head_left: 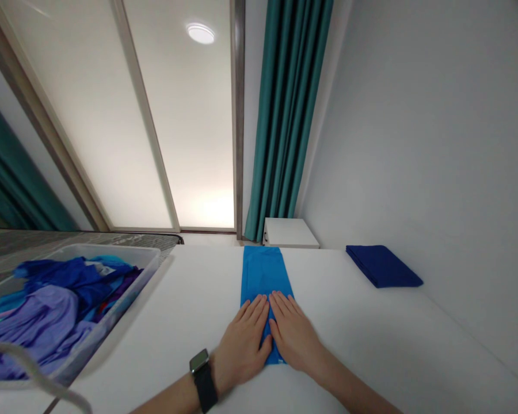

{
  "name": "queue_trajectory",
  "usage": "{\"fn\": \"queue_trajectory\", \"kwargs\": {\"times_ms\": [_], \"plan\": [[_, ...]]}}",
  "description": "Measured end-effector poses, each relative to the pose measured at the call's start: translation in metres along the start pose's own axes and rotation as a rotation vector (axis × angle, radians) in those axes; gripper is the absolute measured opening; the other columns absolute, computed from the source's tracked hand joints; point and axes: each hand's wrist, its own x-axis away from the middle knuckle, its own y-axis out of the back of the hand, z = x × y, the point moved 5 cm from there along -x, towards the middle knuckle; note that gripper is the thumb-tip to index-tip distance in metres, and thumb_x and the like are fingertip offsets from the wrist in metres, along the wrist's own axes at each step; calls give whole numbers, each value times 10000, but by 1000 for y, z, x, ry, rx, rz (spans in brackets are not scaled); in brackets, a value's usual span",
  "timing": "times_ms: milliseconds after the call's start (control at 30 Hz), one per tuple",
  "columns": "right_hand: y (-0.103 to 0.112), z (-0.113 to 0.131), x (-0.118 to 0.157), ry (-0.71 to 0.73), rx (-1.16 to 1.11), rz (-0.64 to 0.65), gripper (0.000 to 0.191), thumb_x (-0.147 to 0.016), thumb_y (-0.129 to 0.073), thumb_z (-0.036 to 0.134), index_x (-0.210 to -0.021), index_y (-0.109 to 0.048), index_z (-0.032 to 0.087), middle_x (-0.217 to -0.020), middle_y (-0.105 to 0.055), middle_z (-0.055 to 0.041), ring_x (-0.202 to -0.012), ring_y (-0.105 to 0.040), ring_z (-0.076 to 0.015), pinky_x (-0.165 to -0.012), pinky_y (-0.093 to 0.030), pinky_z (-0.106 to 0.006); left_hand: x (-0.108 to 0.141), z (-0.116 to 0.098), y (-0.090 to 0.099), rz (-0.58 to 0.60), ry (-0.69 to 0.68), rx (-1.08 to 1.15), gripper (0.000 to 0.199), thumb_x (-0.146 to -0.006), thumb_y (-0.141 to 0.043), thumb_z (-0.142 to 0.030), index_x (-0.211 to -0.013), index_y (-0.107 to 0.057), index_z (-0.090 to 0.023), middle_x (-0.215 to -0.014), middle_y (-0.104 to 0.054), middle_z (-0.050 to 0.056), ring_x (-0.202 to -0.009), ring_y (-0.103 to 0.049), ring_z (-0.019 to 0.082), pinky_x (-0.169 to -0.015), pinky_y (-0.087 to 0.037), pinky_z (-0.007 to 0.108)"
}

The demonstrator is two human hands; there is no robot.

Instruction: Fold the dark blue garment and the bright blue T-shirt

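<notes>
A bright blue cloth (265, 270), folded into a long narrow strip, lies flat on the white table (198, 310) in front of me. My left hand (248, 342) rests palm down on its near left part, fingers stretched forward. Beside it, my right hand (296, 336) presses flat on the near right part, with the fingertips of both hands almost meeting. Part of the cloth is hidden under the hands. A dark watch (202, 374) is on the left wrist.
A folded navy cloth (382, 266) sits at the table's far right, near the wall (435, 144). On the left, a white bin (144, 287) holds rumpled blue and lavender clothes (47, 313). A pale cable-like loop (30, 368) crosses the lower left. Behind the table stands a white cabinet (289, 233).
</notes>
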Motion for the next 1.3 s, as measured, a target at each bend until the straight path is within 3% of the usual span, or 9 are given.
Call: {"fn": "queue_trajectory", "kwargs": {"times_ms": [300,500,700,900,1133,1233,1300], "plan": [[2,7,13,-24,4,11,504,-1000,-301,317,-1444,-421,112,-1506,-391,-83,-1403,-331,-222,-1186,-225,-417,11,-9,1,9,-11,-59,625,-930,-439,-320,-1509,-282,-145,-1553,-288,110,-1423,-309,256,-1163,-305,465],[7,8,16,-32,-37,86,535,-1012,-256,354,-1476,-353,107,-1536,-320,-81,-1430,-269,-230,-1195,-173,-459,13,-9,3,-18,-41,-83,614,-958,-418,-367,-1513,-274,-146,-1547,-311,108,-1420,-319,254,-1162,-299,461],[9,-1,21,-81,-65,132,575,-1013,-235,431,-1510,-274,144,-1571,-222,-60,-1458,-179,-246,-1192,-140,-500,19,9,13,-77,-51,-94,645,-978,-385,-472,-1535,-202,-203,-1553,-316,75,-1423,-313,247,-1170,-267,453],[9,-10,25,-116,-98,186,600,-1013,-182,460,-1521,-231,144,-1582,-172,-48,-1464,-151,-232,-1196,-143,-468,25,26,18,-35,-23,-137,670,-969,-359,-548,-1532,-209,-216,-1569,-272,79,-1431,-292,262,-1157,-269,474],[9,-9,24,-137,-121,207,598,-1009,-215,446,-1518,-250,133,-1582,-192,-57,-1463,-157,-238,-1197,-122,-470,22,8,21,-56,-67,-150,646,-981,-326,-537,-1518,-268,-182,-1552,-323,104,-1430,-290,259,-1169,-232,456],[10,-12,20,-139,-157,209,579,-1007,-247,414,-1507,-292,126,-1572,-258,-77,-1452,-202,-241,-1192,-141,-459,15,0,27,-59,-104,-116,617,-979,-352,-516,-1511,-283,-211,-1541,-358,78,-1416,-313,251,-1164,-244,437],[15,-17,16,-139,-178,167,560,-1001,-284,377,-1493,-328,114,-1539,-342,-108,-1419,-275,-243,-1174,-203,-433,8,6,35,-49,-64,-93,556,-980,-380,-467,-1476,-353,-218,-1489,-436,81,-1359,-388,250,-1136,-284,439]]}}
